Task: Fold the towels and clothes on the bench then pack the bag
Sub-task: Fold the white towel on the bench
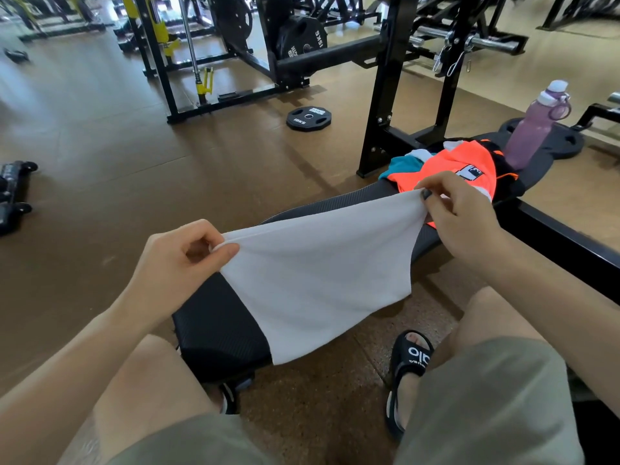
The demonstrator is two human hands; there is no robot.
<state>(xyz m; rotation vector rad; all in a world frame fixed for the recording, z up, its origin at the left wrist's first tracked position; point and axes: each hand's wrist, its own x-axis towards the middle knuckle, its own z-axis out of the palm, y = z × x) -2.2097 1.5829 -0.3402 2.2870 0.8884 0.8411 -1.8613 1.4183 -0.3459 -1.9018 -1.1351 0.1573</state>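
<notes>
white towel (318, 273) hangs stretched between left hand (177, 260) and right hand (463, 213), corners pinched.

One white towel (322, 270), one orange garment (446, 172), one teal garment (401, 164), one purple bottle (533, 129), two hands, two sandals, one loose weight plate (308, 118).

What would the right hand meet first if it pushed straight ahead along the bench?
Most likely the orange garment piled on the bench just beyond the right hand, which pinches the white towel; depth is uncertain.
</notes>
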